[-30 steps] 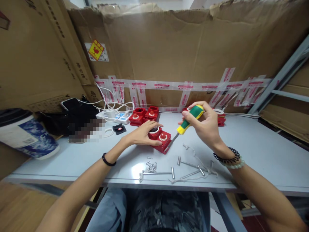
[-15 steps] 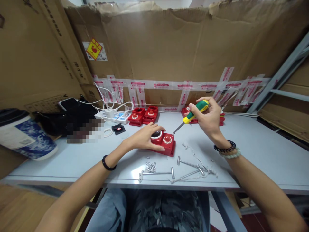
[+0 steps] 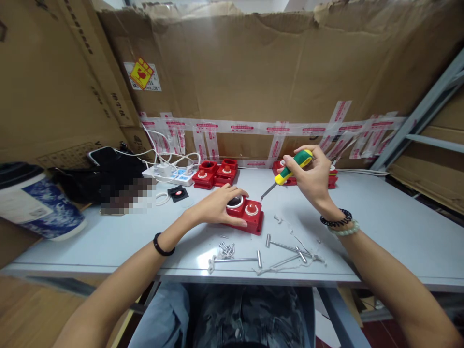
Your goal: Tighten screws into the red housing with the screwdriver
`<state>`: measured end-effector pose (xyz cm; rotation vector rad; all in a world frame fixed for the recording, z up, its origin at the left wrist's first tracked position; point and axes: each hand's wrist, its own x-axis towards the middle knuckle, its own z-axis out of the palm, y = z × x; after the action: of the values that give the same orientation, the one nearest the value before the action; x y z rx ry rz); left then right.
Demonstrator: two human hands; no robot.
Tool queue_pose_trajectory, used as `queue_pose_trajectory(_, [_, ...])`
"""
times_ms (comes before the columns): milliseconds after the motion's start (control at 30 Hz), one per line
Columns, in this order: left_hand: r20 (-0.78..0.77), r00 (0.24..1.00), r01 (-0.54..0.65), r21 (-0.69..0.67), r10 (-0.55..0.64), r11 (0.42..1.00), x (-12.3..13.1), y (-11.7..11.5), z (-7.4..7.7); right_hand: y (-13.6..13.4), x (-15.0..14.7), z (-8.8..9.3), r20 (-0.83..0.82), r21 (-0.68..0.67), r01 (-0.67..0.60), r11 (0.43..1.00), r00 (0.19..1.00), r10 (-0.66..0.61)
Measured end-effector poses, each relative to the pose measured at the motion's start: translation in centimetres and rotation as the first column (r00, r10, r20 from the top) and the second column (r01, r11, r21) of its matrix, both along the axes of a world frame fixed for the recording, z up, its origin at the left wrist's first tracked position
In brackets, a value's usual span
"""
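A red box with two round buttons lies on the pale table in front of me. My left hand rests on its left side, fingers curled over it and holding it down. My right hand grips a green and yellow screwdriver; its metal tip points down at the box's far right corner. A heap of small screws and several long metal pins lie near the front edge.
More red boxes stand at the back, others behind my right hand. A white power strip with cables, a black bag and a blue-white cup sit left. Cardboard walls enclose the table.
The red box has been turned and shifted slightly right under my left hand. My right hand rose and moved the screwdriver tip from the box's near edge to its far right corner.
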<state>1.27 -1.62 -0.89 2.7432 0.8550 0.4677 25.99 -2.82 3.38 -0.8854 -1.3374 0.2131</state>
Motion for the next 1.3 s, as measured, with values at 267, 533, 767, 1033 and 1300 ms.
queue_pose_trajectory(267, [-0.009,1.000,-0.004,0.005,0.004,1.000,0.0,0.0,0.0,0.3,-0.4,-0.6,-0.034,-0.090,-0.153,0.984,0.988,0.151])
queue_pose_trajectory(533, [-0.003,1.000,-0.001,0.002,0.001,1.000,0.1,-0.1,0.0,-0.1,-0.7,-0.5,0.002,-0.096,-0.137,0.986,0.990,0.138])
queue_pose_trajectory(767, [-0.020,1.000,-0.001,0.000,0.001,1.000,0.1,-0.1,0.1,0.1,-0.6,-0.7,0.091,-0.055,-0.027,0.998,0.995,0.032])
queue_pose_trajectory(1033, [-0.023,1.000,-0.004,0.011,0.004,1.000,0.1,-0.1,0.1,0.3,-1.2,-0.2,0.215,0.053,0.152,0.987,0.964,-0.160])
queue_pose_trajectory(1300, [-0.019,1.000,-0.003,0.006,0.003,1.000,0.2,-0.1,0.2,-0.6,-2.8,0.8,0.525,0.069,0.133,0.989,0.838,-0.149])
